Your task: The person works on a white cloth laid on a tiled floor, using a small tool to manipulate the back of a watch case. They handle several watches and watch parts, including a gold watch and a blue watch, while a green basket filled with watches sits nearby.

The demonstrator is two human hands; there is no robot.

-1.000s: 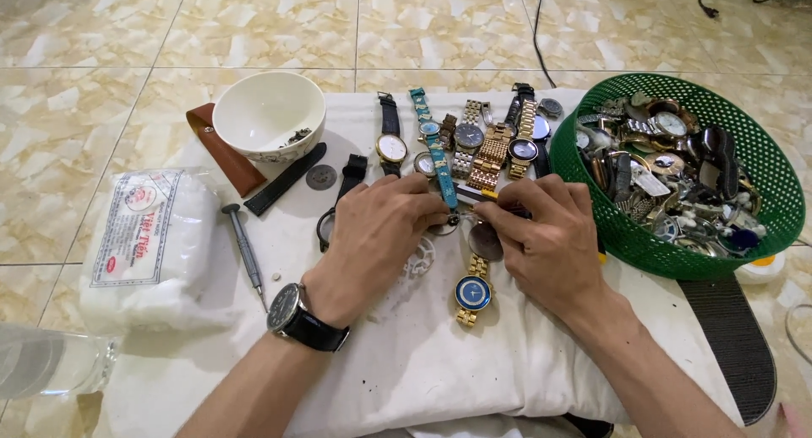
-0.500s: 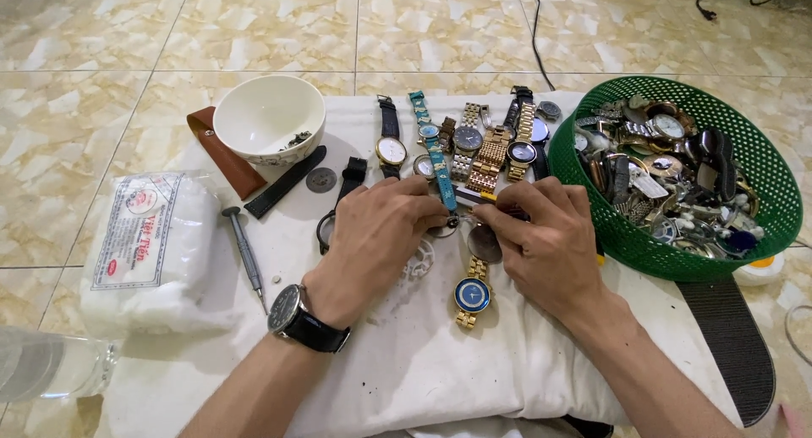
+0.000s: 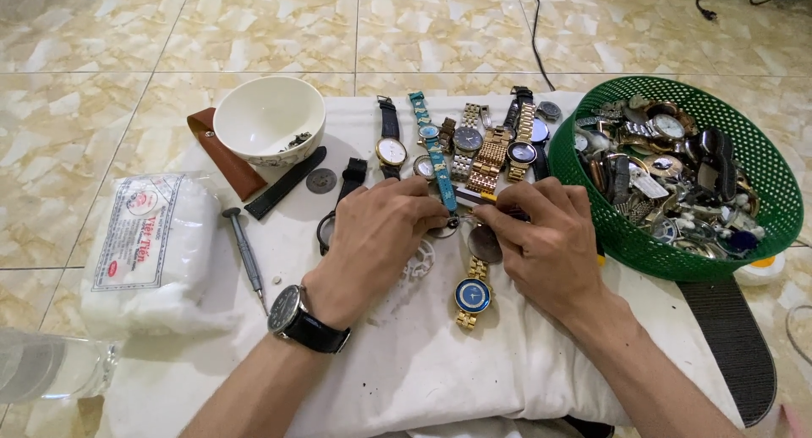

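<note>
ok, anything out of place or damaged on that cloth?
Nothing spilled. Loose parts lie about: a detached black strap and a round case back beside the white bowl, and a gold watch with a blue dial below the hands, its band incomplete. The left hand and right hand pinch a small part between them.

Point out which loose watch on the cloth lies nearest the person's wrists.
The gold watch with the round blue dial. It lies alone on the white cloth, below the left hand and right hand; the others sit in a row beyond the fingers.
</note>
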